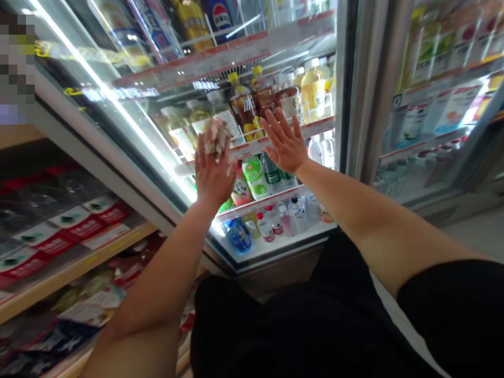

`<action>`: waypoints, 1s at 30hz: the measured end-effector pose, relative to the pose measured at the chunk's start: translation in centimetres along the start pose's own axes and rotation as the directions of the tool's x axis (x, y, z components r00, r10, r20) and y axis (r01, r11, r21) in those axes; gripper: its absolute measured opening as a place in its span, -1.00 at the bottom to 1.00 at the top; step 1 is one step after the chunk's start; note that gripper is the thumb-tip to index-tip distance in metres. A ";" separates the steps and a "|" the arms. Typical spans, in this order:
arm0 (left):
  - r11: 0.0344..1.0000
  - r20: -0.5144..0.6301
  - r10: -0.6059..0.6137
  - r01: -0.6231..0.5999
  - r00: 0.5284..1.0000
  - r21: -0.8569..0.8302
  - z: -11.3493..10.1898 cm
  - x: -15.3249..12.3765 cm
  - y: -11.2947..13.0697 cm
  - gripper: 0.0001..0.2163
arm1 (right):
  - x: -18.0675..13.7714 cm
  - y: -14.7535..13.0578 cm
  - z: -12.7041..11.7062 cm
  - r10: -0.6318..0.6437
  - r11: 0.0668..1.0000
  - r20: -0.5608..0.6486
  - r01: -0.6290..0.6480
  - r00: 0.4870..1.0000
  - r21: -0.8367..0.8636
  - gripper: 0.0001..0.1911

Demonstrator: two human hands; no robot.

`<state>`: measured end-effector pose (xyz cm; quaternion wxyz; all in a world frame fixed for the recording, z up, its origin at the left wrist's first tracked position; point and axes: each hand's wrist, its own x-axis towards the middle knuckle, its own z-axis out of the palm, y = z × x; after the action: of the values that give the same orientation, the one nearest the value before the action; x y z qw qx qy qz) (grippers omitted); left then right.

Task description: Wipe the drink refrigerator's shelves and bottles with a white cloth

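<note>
Black shirt (299,331) nearest in the head view, filling the bottom; bare forearms reach up from either side toward a lit drinks cooler (285,253).

Left hand (213,184): raised to the glass door (177,90), back of the hand facing the wearer, fingers pointing up. It holds a crumpled pale cloth (218,137), bunched at the fingers, near the second shelf's price strip. Fingertips partly covered by the cloth, so their exact grip is hard to read from where I stand.

Right hand (284,144): nothing held; fingers spread wide, palm turned to the door. Looks laid flat on the glass, though the contact itself is hidden. Well apart from the cloth, off to its right.

Behind the glass, by shelf: Pepsi bottle (221,20) on the top one; yellow-capped brown drink bottles (243,107) between the two hands, with a white-capped yellow drink bottle (313,88) farther right. Below, a green-and-white bottle (255,178). On the cooler floor, a blue bottle (239,236) and, to its right, red-capped bottles (265,227).

To the left, a wood-edged shelf (129,236) carries red-and-white packs (59,231). Over to the right, past a metal door frame (372,89), a second cooler stocked with bottles (435,50), somewhat blurred
</note>
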<state>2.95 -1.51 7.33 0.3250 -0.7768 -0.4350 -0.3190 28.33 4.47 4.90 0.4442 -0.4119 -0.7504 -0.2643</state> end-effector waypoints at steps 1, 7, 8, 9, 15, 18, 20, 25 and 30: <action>0.998 0.043 0.059 -0.059 0.997 -0.002 0.3 -0.3 0.3 -0.43 | -0.2 0.0 0.1 -0.001 1.000 -0.005 0.001 1.000 0.001 -0.24; 0.999 -0.017 0.015 -0.015 1.000 0.037 -0.8 2.2 -1.1 -0.43 | -1.1 -0.4 1.4 0.045 0.999 -0.039 -0.044 0.998 0.024 -0.27; 0.999 -0.062 -0.029 0.031 0.998 0.034 -1.1 2.9 -1.3 -0.41 | -1.3 -0.4 1.5 0.049 0.998 -0.042 -0.048 0.998 0.027 -0.27; 0.998 -0.092 -0.059 0.061 0.994 0.025 -1.2 3.4 -1.3 -0.40 | -1.4 -0.4 1.6 0.054 0.998 -0.045 -0.053 0.998 0.026 -0.27; 0.995 0.048 0.088 -0.086 0.995 -0.048 -1.4 4.1 0.3 -0.41 | -1.8 -0.7 1.8 0.073 0.997 -0.047 -0.072 0.996 0.026 -0.29; 0.999 -0.009 -0.026 0.026 1.000 -0.038 -3.1 5.5 -2.0 -0.42 | -1.9 -0.8 1.7 0.075 0.997 -0.036 -0.075 0.996 0.024 -0.31; 0.984 -0.108 -0.178 0.176 0.978 -0.021 -4.1 6.3 -3.9 -0.36 | -1.8 -0.8 1.5 0.084 0.996 -0.018 -0.083 0.996 0.017 -0.32; 0.983 -0.046 -0.182 0.181 0.982 -0.024 -3.5 4.1 -4.2 -0.28 | -1.9 -1.1 1.1 0.090 0.995 -0.020 -0.089 0.996 0.055 -0.33; 0.998 -0.037 -0.008 0.010 0.999 0.056 -3.0 1.1 -6.0 -0.39 | -2.0 -1.2 1.0 0.092 0.991 -0.107 -0.081 0.990 0.103 -0.33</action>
<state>-2.52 -0.91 11.31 0.3534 -0.7592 -0.4413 -0.3224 27.40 3.87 2.64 0.5163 -0.4064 -0.7179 -0.2298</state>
